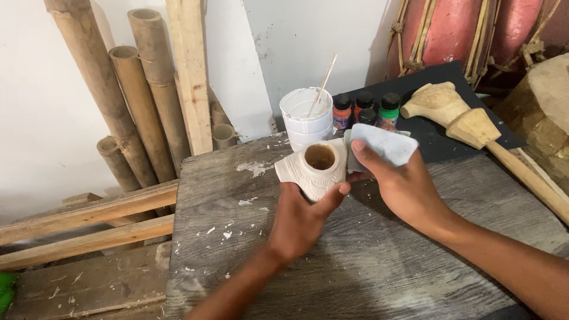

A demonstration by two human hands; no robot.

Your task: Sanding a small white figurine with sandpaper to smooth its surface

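Note:
My left hand (pixel 303 216) grips a carved, white-coated wooden piece (pixel 312 167) with a round hollow opening at its top, holding it above the grey wooden table (pixel 367 261). Thumb and fingers wrap its lower part. My right hand (pixel 403 186) holds a folded pale blue-white sheet, like sandpaper or cloth (pixel 382 145), pressed against the right side of the carved piece.
Behind the hands stand stacked white cups (pixel 305 118) with a thin stick (pixel 325 80), and several small paint bottles (pixel 366 109). A carved wooden axe-shaped piece (pixel 456 115) with a long handle lies on a black sheet (pixel 438 139). Bamboo poles (pixel 127 89) and planks lean at left.

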